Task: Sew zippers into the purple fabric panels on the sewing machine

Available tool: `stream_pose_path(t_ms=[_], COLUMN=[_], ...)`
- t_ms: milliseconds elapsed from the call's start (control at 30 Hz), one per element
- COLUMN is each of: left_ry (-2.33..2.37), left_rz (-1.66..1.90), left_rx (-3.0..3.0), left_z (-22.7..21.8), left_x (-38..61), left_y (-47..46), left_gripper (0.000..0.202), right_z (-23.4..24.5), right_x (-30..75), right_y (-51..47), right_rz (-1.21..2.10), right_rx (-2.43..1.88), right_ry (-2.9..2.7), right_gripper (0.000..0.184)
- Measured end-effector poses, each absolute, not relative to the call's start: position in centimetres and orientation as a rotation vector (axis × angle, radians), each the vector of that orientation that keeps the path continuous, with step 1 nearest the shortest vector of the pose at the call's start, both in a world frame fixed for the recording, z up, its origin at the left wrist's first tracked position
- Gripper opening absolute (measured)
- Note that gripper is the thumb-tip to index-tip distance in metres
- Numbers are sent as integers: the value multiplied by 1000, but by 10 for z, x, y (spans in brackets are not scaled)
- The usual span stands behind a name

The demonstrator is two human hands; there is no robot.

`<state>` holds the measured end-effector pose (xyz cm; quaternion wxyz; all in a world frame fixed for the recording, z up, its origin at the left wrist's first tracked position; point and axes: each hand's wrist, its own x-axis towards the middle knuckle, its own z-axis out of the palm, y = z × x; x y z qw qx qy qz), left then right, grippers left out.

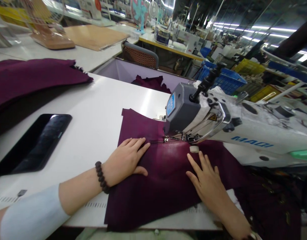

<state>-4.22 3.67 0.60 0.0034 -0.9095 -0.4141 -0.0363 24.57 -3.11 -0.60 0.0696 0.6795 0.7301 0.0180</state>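
A dark purple fabric panel lies flat on the white sewing table, its upper part under the presser foot of a sewing machine. A dark line, perhaps a zipper or seam, runs across the panel at the foot. My left hand rests flat on the panel left of the foot, fingers stretched out. To the right, my right hand lies on the fabric with its fingers spread, close to a small pale round piece. Neither hand grips anything. The needle tip is too small to make out.
A stack of purple fabric sits at the left, with a black phone in front of it. Behind the table, a lilac bin holds purple pieces. More purple fabric with metal pieces hangs at the lower right. A fan stands farther back.
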Motion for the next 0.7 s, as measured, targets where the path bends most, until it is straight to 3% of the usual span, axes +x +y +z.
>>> stream_pose_path(t_ms=[233, 367, 500, 633, 700], left_ry=[-1436, -1709, -1818, -1633, -1437], left_rz=[30, -130, -303, -346, -374], left_rx=[-2816, -2575, -2427, -2691, -2901], left_z=[11, 12, 36, 72, 85], left_x=[-51, -48, -36, -27, -24], left_y=[44, 113, 189, 153, 98], left_gripper=[98, 69, 62, 31, 30], right_z=[-25, -45, -55, -53, -39], right_x=[257, 264, 274, 278, 272], right_y=[8, 22, 28, 25, 20], right_rz=[186, 238, 152, 86, 27], right_rx=[2054, 2159, 2244, 2337, 2330], right_ry=[2465, 2625, 2702, 2689, 2718], right_gripper=[43, 38, 37, 40, 39])
